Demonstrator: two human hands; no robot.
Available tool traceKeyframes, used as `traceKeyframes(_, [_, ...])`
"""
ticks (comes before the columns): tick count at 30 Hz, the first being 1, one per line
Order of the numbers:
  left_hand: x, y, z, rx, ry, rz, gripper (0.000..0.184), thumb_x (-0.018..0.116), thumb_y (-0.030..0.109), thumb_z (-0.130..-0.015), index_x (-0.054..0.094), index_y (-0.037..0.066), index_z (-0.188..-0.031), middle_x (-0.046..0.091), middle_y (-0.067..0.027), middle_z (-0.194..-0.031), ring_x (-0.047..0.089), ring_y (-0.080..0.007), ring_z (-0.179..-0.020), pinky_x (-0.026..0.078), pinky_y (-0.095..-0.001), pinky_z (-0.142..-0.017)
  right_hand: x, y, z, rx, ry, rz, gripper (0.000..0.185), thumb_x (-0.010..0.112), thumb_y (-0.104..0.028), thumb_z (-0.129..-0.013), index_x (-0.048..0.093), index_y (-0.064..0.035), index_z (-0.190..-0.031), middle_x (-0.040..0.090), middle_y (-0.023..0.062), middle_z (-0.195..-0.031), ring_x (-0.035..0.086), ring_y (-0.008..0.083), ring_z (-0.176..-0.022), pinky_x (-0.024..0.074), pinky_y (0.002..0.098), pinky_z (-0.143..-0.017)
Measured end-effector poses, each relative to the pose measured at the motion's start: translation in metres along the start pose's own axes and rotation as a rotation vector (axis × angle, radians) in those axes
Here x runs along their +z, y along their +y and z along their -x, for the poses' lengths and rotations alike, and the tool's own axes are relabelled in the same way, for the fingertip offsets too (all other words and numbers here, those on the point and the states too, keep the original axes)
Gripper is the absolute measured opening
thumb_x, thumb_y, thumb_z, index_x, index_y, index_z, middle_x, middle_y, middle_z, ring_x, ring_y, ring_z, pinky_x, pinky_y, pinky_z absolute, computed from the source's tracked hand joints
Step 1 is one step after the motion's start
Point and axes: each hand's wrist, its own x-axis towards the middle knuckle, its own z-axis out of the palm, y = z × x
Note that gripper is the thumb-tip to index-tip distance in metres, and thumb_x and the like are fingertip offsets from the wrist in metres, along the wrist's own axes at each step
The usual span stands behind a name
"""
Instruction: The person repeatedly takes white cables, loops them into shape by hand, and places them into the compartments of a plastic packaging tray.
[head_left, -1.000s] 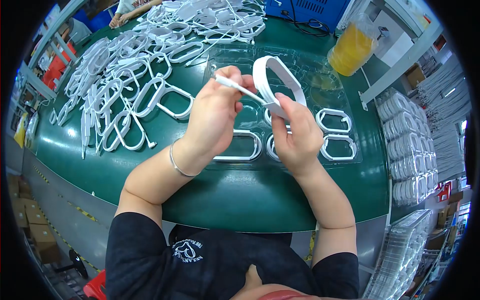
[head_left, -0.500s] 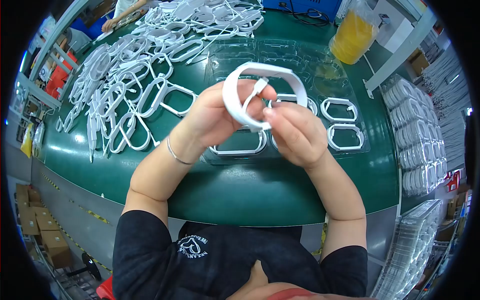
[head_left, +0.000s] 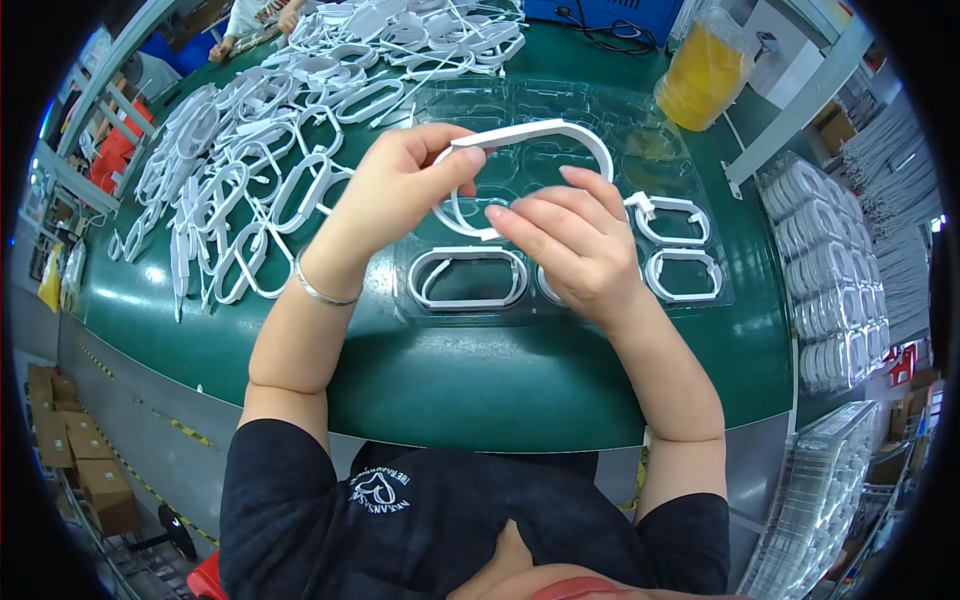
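Cable pile (head_left: 205, 135) left, cable loop (head_left: 530, 132) over tray (head_left: 560, 97) (coils (head_left: 470, 303) inside)

- Coiled cable (head_left: 515, 133): white, wound in a rounded, approx. oval loop, ctr open.
- Flat, straight-ish run along top; R end curves down.
- Held up, tilted, over clear tray (head_left: 470, 100).
- Upper L pinched btwn thumb & fingers of L hand (head_left: 398, 182).
- Strands slightly apart at lower L.
- Lower R hidden behind R hand (head_left: 578, 242); contact unclear.
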Motion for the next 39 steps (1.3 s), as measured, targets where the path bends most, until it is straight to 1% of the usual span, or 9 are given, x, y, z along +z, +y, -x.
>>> traceKeyframes(8, [-0.003, -0.011, -0.009, 0.031, 0.066, 0.056, 0.025, 0.062, 0.025, -0.087, 0.065, 0.003, -0.098, 0.057, 0.0038, -0.069, 0.046, -0.0025, -0.061, 0.035, -0.0172, -0.055, 0.009, 0.013, 0.015, 0.019, 0.304, 0.056, 0.029, 0.077, 0.000, -0.066, 0.060, -0.0088, -0.088, 0.052, 0.0049, -0.086, 0.051, 0.0232, -0.079, 0.0442, 0.0362, -0.072])
traceKeyframes(10, [-0.004, -0.015, -0.011, 0.061, 0.115, 0.083, 0.025, 0.062, 0.024, -0.087, 0.065, 0.002, -0.099, 0.056, 0.0041, -0.070, 0.046, -0.0023, -0.061, 0.034, -0.0168, -0.055, 0.016, 0.017, 0.023, 0.211, 0.365, -0.022, 0.026, 0.076, -0.001, -0.068, 0.059, -0.0071, -0.087, 0.052, 0.0063, -0.082, 0.050, 0.0225, -0.077, 0.0421, 0.0312, -0.068])
traceKeyframes(13, [-0.004, -0.017, -0.011, 0.083, 0.155, 0.117, 0.024, 0.063, 0.021, -0.087, 0.063, 0.002, -0.101, 0.057, 0.0041, -0.072, 0.046, -0.0022, -0.063, 0.035, -0.0164, -0.055, 0.022, 0.017, 0.017, 1.135, 0.420, -0.861, 0.013, 0.062, -0.016, -0.089, 0.058, -0.0047, -0.092, 0.055, 0.0022, -0.083, 0.048, 0.0114, -0.075, 0.0397, 0.0244, -0.070])
traceKeyframes(16, [0.012, -0.012, -0.007, 0.075, 0.137, 0.067, 0.023, 0.061, 0.018, -0.087, 0.061, 0.002, -0.103, 0.055, 0.0040, -0.073, 0.045, -0.0021, -0.065, 0.034, -0.0171, -0.058, 0.025, 0.036, 0.027, 1.249, 0.636, -1.082, 0.018, 0.056, -0.019, -0.094, 0.059, -0.0033, -0.102, 0.058, 0.0007, -0.088, 0.050, 0.0075, -0.075, 0.0410, 0.0219, -0.072])
traceKeyframes(18, [0.014, -0.022, -0.009, 0.066, 0.129, 0.032, 0.023, 0.064, 0.016, -0.086, 0.061, 0.002, -0.104, 0.056, 0.0037, -0.075, 0.047, -0.0020, -0.067, 0.036, -0.0174, -0.059, 0.022, 0.039, 0.027, 1.228, 0.636, -1.048, 0.019, 0.056, -0.015, -0.094, 0.059, -0.0021, -0.107, 0.059, 0.0006, -0.088, 0.052, 0.0075, -0.078, 0.0422, 0.0221, -0.075])
traceKeyframes(24, [0.013, -0.022, -0.010, 0.014, 0.063, -0.146, 0.024, 0.070, 0.016, -0.082, 0.062, 0.003, -0.100, 0.056, 0.0039, -0.074, 0.048, -0.0019, -0.065, 0.037, -0.0173, -0.055, 0.005, 0.041, 0.016, 0.364, 0.251, -0.084, 0.017, 0.063, 0.000, -0.084, 0.064, 0.0000, -0.102, 0.054, 0.0099, -0.112, 0.056, 0.0104, -0.090, 0.0490, 0.0234, -0.072])
traceKeyframes(28, [0.009, -0.023, -0.012, 0.058, 0.069, -0.254, 0.025, 0.072, 0.020, -0.079, 0.064, 0.003, -0.094, 0.058, 0.0001, -0.068, 0.051, -0.0069, -0.059, 0.041, -0.0226, -0.053, 0.000, 0.039, 0.016, 0.791, 0.192, -0.587, 0.017, 0.066, 0.003, -0.080, 0.060, 0.0023, -0.096, 0.052, 0.0100, -0.115, 0.058, 0.0098, -0.084, 0.0494, 0.0212, -0.068])
traceKeyframes(34, [-0.014, -0.047, -0.027, 0.022, -0.073, -0.492, 0.031, 0.070, 0.017, -0.082, 0.060, 0.004, -0.108, 0.052, 0.0045, -0.070, 0.045, -0.0036, -0.062, 0.037, -0.0203, -0.054, 0.024, 0.045, 0.021, 1.037, -0.057, -0.536, 0.034, 0.068, 0.002, -0.075, 0.055, -0.0003, -0.107, 0.057, 0.0081, -0.105, 0.057, 0.0109, -0.085, 0.0517, 0.0231, -0.067])
traceKeyframes(39, [-0.033, -0.080, -0.021, -0.017, -0.075, -0.624, 0.034, 0.065, 0.016, -0.085, 0.057, 0.007, -0.117, 0.051, 0.0014, -0.068, 0.050, -0.0097, -0.063, 0.045, -0.0250, -0.060, 0.076, 0.053, 0.038, 0.901, -0.300, -0.349, 0.026, 0.068, -0.005, -0.076, 0.062, -0.0020, -0.101, 0.063, 0.0043, -0.089, 0.059, 0.0121, -0.080, 0.0507, 0.0262, -0.070])
